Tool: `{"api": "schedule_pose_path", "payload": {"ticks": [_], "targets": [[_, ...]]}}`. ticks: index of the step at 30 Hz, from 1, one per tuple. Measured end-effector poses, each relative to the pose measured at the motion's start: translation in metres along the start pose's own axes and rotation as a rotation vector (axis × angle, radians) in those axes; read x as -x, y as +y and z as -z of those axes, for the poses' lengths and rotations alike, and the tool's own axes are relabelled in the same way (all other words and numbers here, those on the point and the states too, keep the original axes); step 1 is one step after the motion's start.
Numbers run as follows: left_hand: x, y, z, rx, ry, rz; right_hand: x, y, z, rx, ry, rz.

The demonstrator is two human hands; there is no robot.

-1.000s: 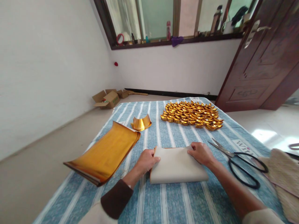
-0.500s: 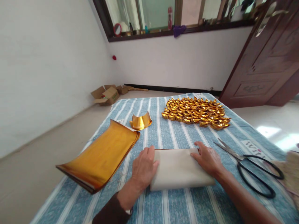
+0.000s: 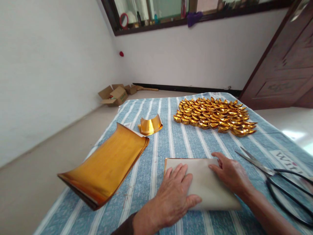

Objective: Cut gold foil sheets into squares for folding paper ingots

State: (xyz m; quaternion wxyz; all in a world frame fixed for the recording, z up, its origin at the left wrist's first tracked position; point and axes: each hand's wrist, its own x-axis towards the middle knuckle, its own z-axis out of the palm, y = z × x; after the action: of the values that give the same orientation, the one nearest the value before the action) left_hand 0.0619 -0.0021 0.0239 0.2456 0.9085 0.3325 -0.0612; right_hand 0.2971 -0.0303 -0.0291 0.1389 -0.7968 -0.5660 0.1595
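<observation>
A folded stack of paper (image 3: 207, 187), pale side up with a gold edge, lies on the blue striped cloth (image 3: 171, 140) in front of me. My left hand (image 3: 174, 195) lies flat on its left half, fingers stretched out. My right hand (image 3: 231, 174) presses on its right end with the fingers flat. Neither hand grips anything.
A curled stack of gold foil sheets (image 3: 107, 164) lies to the left, with a small bent gold piece (image 3: 150, 125) behind it. Several folded gold ingots (image 3: 215, 116) are laid out at the far right. Large black-handled scissors (image 3: 276, 176) lie on the right. Cardboard boxes (image 3: 114, 95) sit on the floor.
My left hand has slid from the paper's left edge onto its top and now lies flat. The right hand stayed on the right end. The view tilted down.
</observation>
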Motion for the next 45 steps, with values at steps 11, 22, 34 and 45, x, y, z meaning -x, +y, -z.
{"api": "schedule_pose_path", "payload": {"ticks": [11,22,34,45], "targets": [[0.0,-0.002,-0.007,0.009,0.016,-0.003,-0.001,0.011,-0.008,-0.139,0.086,0.034],[-0.005,0.005,0.007,-0.041,-0.065,0.043,-0.002,0.006,-0.004,-0.134,0.109,0.026],[-0.009,0.003,0.005,-0.049,-0.055,0.037,0.001,-0.008,0.005,-0.039,0.059,-0.091],[-0.008,0.001,0.004,-0.042,-0.044,0.029,0.004,-0.01,0.009,0.064,0.059,-0.132]]}}
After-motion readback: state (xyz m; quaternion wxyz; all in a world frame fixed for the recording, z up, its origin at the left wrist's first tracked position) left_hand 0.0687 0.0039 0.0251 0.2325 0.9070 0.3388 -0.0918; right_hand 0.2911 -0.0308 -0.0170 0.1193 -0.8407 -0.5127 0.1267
